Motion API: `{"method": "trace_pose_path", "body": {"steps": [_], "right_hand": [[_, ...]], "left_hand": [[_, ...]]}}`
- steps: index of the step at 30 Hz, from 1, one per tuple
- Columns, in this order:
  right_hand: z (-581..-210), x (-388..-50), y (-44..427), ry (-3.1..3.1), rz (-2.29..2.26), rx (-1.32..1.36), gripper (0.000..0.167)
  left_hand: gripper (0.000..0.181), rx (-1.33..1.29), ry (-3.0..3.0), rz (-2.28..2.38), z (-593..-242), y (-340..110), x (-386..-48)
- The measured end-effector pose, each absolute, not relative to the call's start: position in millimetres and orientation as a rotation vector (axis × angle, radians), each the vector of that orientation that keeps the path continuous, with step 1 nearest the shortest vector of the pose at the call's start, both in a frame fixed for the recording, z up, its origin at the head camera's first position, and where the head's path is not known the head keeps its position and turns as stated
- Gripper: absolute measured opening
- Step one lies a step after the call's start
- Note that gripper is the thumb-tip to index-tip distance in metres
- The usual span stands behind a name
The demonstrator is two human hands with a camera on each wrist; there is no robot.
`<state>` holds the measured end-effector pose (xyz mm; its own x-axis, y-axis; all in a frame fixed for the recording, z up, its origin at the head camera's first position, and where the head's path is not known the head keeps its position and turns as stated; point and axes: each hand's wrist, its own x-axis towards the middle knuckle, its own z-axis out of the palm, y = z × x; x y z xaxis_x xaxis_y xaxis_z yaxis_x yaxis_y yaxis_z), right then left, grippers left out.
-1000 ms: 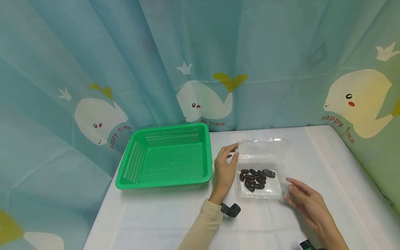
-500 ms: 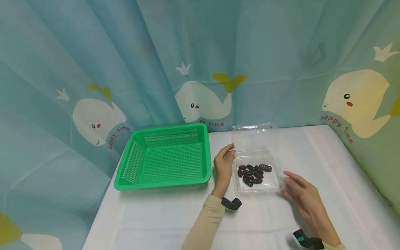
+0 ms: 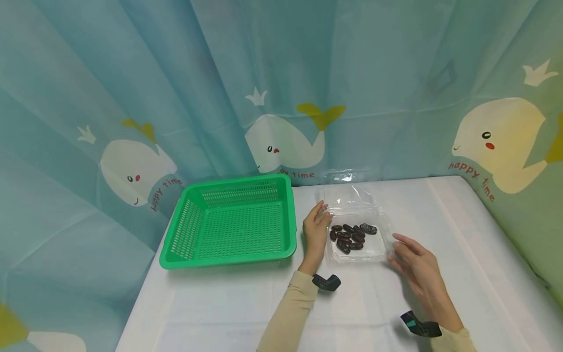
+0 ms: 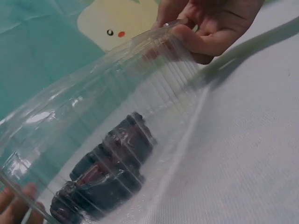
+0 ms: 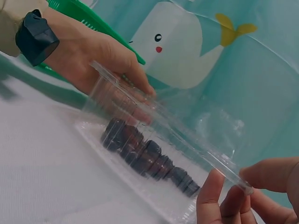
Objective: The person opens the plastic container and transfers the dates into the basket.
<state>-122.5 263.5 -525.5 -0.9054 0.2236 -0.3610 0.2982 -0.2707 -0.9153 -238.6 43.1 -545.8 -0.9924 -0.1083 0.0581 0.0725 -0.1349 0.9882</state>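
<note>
A hinged clear plastic box (image 3: 374, 253) sits on the white cloth, its lid (image 3: 347, 196) folded back towards the curtain. Several dark, glossy, oblong fruits that look like dates (image 3: 344, 235) lie in its base, mostly on the left; a wrinkled one (image 3: 368, 229) is at their right end. At the box's left side, my left hand (image 3: 315, 237) holds the edge near the hinge; some of its fingers show through the plastic in the right wrist view. My right hand (image 5: 261, 191) pinches the right rim between thumb and fingers.
Left of the box stands a green perforated basket (image 3: 288, 254), close to my left hand. A whale-printed curtain (image 3: 374, 137) hangs behind the white-covered table (image 3: 211, 313). Dark bands (image 3: 326, 282) are on my wrists.
The box has shifted away from me and slightly left, with its lid now against or near the curtain. My right hand has moved along with it; my left hand has barely moved.
</note>
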Motion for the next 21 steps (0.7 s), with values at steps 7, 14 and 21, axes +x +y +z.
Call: {"method": "trace_pose_path", "body": {"steps": [7, 14, 21], "right_hand": [[-529.1, -124.3, 262.6, 1.858, -2.367, 0.672, 0.042], [-535.1, -123.1, 262.6, 1.883, -2.423, 0.597, 0.031], [-540.6, -122.6, 260.3, 1.897, -2.515, 0.531, 0.028]], "left_hand": [[0.043, 0.064, -2.077, -2.251, -546.8, 42.1, -239.8], [0.042, 0.125, -2.193, -2.149, -544.6, 39.6, -240.3], [0.036, 0.152, -2.382, -1.813, -539.0, 38.0, -239.8]]}}
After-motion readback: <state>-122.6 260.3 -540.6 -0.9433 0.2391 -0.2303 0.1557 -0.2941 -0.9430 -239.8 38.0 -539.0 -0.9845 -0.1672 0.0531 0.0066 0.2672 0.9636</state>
